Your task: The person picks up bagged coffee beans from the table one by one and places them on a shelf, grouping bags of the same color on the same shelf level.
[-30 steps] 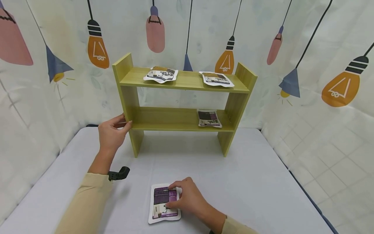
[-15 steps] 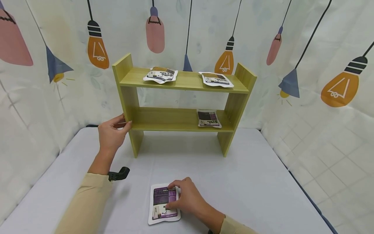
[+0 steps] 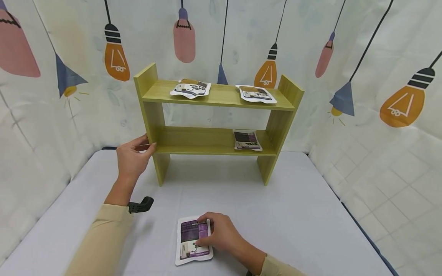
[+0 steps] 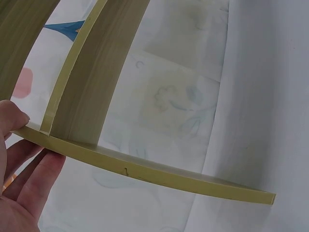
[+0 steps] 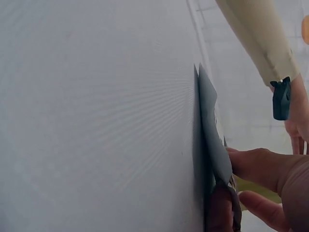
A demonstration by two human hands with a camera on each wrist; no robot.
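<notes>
My left hand [image 3: 132, 159] grips the left side panel of a two-tier yellow-green wooden shelf [image 3: 193, 140]. In the left wrist view its thumb lies on one face of the panel [image 4: 159, 179], its fingers on the other. A white-edged purple pouch [image 3: 189, 232] lies on the white table near the front. My right hand [image 3: 224, 234] holds the pouch by its right side. Close up in the right wrist view, the thumb touches the upper face of the pouch [image 5: 215, 140], and a finger sits at its lower edge, partly hidden.
Two white pouches, one left [image 3: 190, 89] and one right [image 3: 256, 94], lie on the top shelf board. Another purple pouch [image 3: 247, 140] rests on the lower board's right part. A patterned curtain [image 3: 203, 34] stands behind the table [image 3: 293, 218].
Both hands stay almost in place. My right hand's knuckles have dipped slightly over the pouch. The shelf and the pouches on it have not moved.
</notes>
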